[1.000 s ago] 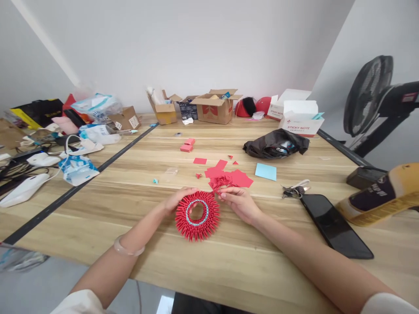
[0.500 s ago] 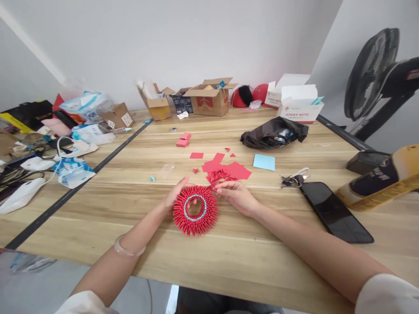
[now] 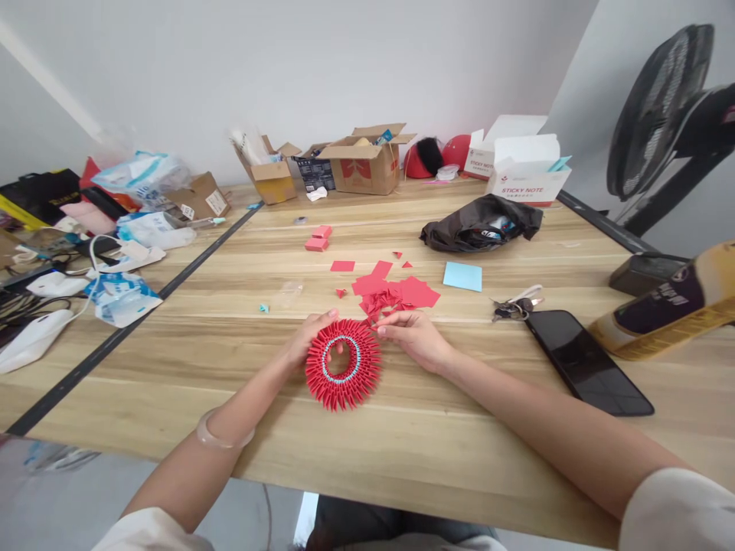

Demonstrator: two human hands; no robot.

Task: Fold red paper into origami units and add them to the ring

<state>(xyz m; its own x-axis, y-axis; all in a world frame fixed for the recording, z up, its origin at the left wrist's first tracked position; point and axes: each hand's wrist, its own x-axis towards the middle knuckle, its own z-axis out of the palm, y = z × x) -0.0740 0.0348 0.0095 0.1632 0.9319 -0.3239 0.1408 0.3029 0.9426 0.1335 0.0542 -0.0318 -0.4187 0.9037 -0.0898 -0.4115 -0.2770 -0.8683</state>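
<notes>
A red folded-paper ring (image 3: 343,394) with a pale blue inner band is tilted above the wooden table's near part. My left hand (image 3: 310,337) grips its upper left side, with some fingers behind it and fingertips showing through the hole. At the ring's upper right edge, my right hand (image 3: 416,338) pinches a small red paper piece (image 3: 370,325) against it. Just beyond the hands lie a heap of folded red pieces (image 3: 383,298) and flat red sheets (image 3: 418,292).
A blue note pad (image 3: 462,276), keys (image 3: 513,308), a phone (image 3: 589,361) and a bottle (image 3: 660,306) are on the right. Behind stand a black bag (image 3: 482,223) and cardboard boxes (image 3: 367,164). Plastic packets (image 3: 123,298) and cables crowd the left.
The view has shifted slightly, so the table items appear a little higher. Both hands keep nearly the same hold at the ring, which has turned or tilted very slightly.
</notes>
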